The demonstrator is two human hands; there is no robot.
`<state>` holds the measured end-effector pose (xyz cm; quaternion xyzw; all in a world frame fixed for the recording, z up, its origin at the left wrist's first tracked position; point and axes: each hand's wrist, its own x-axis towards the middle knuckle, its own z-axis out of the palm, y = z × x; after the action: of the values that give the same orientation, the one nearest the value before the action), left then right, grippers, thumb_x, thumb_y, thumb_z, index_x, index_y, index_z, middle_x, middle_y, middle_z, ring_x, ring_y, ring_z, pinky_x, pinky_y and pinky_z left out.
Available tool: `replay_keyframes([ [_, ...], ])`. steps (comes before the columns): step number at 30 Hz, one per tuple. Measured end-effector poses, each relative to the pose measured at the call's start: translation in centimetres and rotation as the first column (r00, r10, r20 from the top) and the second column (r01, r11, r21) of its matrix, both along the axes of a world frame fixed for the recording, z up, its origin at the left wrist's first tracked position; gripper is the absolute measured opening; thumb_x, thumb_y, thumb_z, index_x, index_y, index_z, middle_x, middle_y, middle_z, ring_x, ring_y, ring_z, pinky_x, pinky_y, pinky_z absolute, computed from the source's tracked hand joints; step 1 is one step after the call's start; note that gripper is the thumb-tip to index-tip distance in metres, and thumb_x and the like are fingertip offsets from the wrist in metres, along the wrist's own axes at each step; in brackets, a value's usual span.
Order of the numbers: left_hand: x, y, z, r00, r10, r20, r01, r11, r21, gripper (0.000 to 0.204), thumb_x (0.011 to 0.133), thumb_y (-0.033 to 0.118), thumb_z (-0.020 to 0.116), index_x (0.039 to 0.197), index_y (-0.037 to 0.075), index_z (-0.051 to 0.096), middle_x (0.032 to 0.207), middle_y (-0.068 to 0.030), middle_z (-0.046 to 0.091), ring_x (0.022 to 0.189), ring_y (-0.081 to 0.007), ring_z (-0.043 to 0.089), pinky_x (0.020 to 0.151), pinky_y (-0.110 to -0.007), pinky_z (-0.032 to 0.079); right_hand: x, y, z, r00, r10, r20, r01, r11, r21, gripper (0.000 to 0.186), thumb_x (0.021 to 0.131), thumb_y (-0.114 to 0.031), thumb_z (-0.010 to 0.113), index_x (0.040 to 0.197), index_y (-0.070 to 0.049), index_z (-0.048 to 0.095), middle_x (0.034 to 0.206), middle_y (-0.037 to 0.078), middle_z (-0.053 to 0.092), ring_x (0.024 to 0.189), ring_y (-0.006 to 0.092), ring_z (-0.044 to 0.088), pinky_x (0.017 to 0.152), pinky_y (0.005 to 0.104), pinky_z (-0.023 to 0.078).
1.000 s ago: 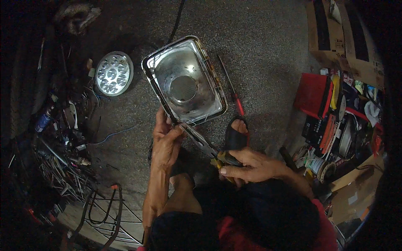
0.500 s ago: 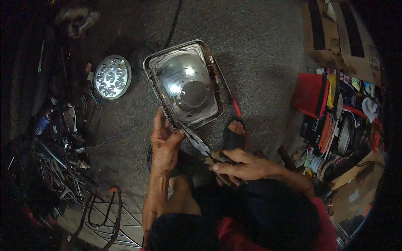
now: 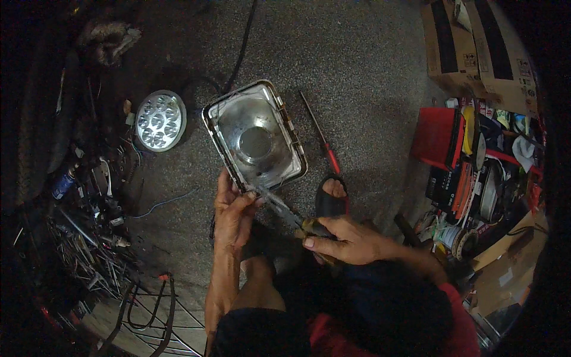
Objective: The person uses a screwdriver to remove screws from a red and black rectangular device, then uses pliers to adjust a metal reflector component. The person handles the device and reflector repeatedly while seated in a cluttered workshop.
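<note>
A rectangular lamp housing (image 3: 229, 152) with a shiny bowl-shaped reflector and a metal rim is tilted in front of me. My left hand (image 3: 233, 208) grips its near left corner, fingers behind and thumb at the edge. My right hand (image 3: 345, 240) is closed round the handles of long-nosed pliers (image 3: 284, 210). The pliers' jaws reach the near edge of the housing beside my left thumb; what they pinch is too small to make out. To the left lies a round lamp with several clear lenses (image 3: 159, 121).
A red-handled screwdriver (image 3: 331, 157) lies right of the housing, beyond my sandalled foot (image 3: 333, 196). Loose metal rods and tools (image 3: 98, 253) heap at the left. A red box (image 3: 437, 138), wire spools and cardboard boxes (image 3: 482, 50) line the right side. A metal rack (image 3: 148, 309) stands near left.
The lamp housing has come lower and slightly left, tilting differently, so its reflector's bright glints have faded. The pliers stay at its near edge; both hands keep their holds.
</note>
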<state>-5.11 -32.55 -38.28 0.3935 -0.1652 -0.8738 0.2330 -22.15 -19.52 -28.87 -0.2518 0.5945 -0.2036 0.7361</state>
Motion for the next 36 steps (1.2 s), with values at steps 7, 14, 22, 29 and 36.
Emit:
replay_keyframes([
  [7,1.5,0.6,-0.5,0.999,-0.032,0.010,0.031,0.998,0.063,0.076,0.067,-0.011,0.055,0.138,0.009,0.033,0.129,-0.0089,0.046,0.111,-0.0275,0.052,0.087,-0.047,0.052,-2.4,-1.5,1.2,0.924,-0.241,-0.297,0.191,0.964,-0.187,0.031,0.091,-0.031,0.055,0.103,-0.003,0.057,0.072,0.004,0.059,0.066,0.0166,0.056,0.063,0.0307,0.046],
  [14,2.4,1.0,-1.0,0.982,-0.185,0.024,0.183,0.980,0.078,0.081,0.064,-0.010,0.057,0.140,0.007,0.032,0.124,-0.0084,0.050,0.109,-0.0221,0.052,0.082,-0.030,0.050,-4.6,-2.8,0.5,0.687,-0.673,-0.275,0.610,0.739,-0.286,0.026,0.087,-0.028,0.063,0.100,-0.005,0.059,0.075,0.000,0.060,0.067,0.0077,0.055,0.059,0.0249,0.045],
  [22,2.1,1.7,-0.2,0.977,-0.215,0.001,0.214,0.976,0.041,0.072,0.066,-0.014,0.057,0.134,0.003,0.039,0.123,-0.0085,0.052,0.103,-0.0175,0.056,0.081,-0.027,0.050,-5.2,-3.8,-1.9,0.655,-0.672,-0.346,0.546,0.737,-0.398,0.039,0.074,-0.032,0.077,0.095,-0.004,0.060,0.074,-0.002,0.058,0.067,0.0065,0.052,0.059,0.0239,0.044],
  [29,1.9,1.1,0.2,0.953,-0.303,0.023,0.304,0.951,-0.050,0.074,0.066,-0.011,0.061,0.135,0.002,0.039,0.125,-0.0073,0.051,0.112,-0.0185,0.051,0.090,-0.031,0.045,-5.4,-4.5,-3.6,0.550,-0.681,-0.484,0.411,0.725,-0.553,0.037,0.072,-0.030,0.076,0.092,-0.004,0.060,0.070,0.002,0.059,0.064,0.0113,0.053,0.058,0.0298,0.045],
  [36,2.4,0.4,1.2,0.923,-0.384,-0.005,0.380,0.916,-0.128,0.080,0.063,0.005,0.067,0.136,-0.001,0.036,0.128,-0.0106,0.049,0.114,-0.0228,0.049,0.095,-0.036,0.041,-5.0,-3.6,-5.6,0.568,-0.752,-0.334,0.534,0.645,-0.546,0.032,0.074,-0.026,0.074,0.093,-0.004,0.061,0.069,0.000,0.058,0.063,0.0082,0.051,0.056,0.0274,0.043],
])
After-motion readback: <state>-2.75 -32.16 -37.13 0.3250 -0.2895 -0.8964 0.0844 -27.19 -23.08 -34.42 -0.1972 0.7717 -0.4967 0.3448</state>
